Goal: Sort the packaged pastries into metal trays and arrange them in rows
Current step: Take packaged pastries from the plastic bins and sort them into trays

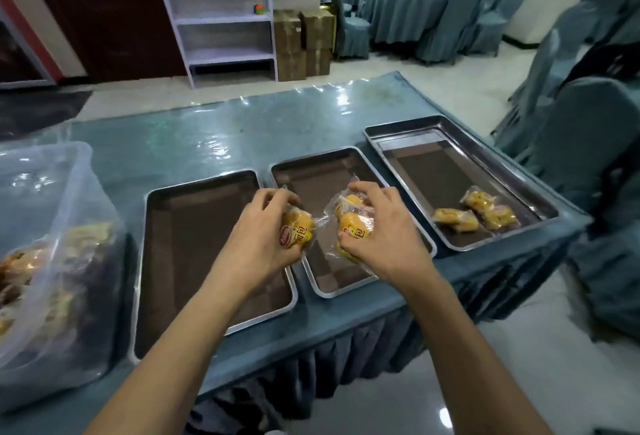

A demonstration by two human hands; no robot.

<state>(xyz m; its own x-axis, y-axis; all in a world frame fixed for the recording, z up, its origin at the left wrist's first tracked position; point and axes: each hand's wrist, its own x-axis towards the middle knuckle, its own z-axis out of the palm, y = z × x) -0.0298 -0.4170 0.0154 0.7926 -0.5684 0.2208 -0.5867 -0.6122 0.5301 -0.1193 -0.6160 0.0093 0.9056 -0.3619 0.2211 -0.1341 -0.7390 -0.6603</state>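
Note:
Three metal trays stand side by side on the blue table. My left hand (266, 237) grips a yellow packaged pastry (299, 230) over the gap between the left tray (152, 261) and the middle tray (311, 175). My right hand (384, 237) holds other yellow packaged pastries (353, 223) over the middle tray, fingers curled round the wrappers. The right tray (415, 137) holds three wrapped pastries (476, 213) near its front end. No pastries lie on the visible parts of the left and middle trays.
A clear plastic bin (52, 261) with several more packaged pastries stands at the left of the table. Covered chairs (585, 144) crowd the right side. A grey shelf unit (225, 15) and cardboard boxes (304, 43) stand beyond the table.

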